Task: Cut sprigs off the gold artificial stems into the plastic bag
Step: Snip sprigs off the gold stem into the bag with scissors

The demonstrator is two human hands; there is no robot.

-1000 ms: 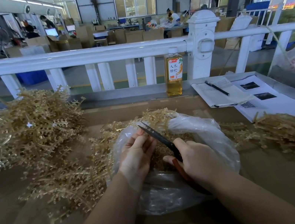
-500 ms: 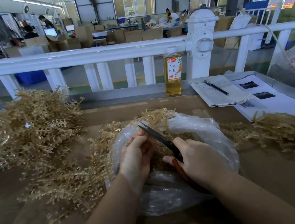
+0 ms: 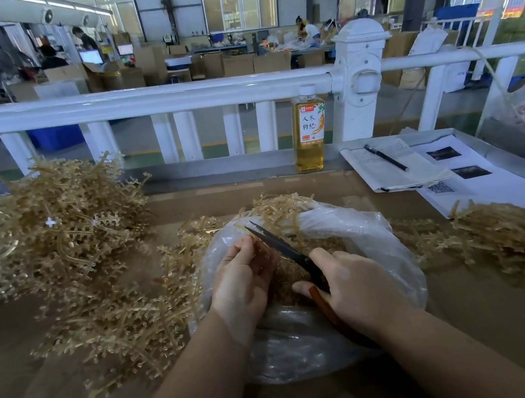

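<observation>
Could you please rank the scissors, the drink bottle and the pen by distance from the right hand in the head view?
1. Scissors: gripped in the right hand, over the bag.
2. Pen: on the notebook, far right.
3. Bottle: by the white railing, straight ahead; nearly level with the pen.

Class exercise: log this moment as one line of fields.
step: cutting sprigs | left hand: holds stem over bag | right hand: grips scissors, blades at stem | uncut stems: left of bag
</observation>
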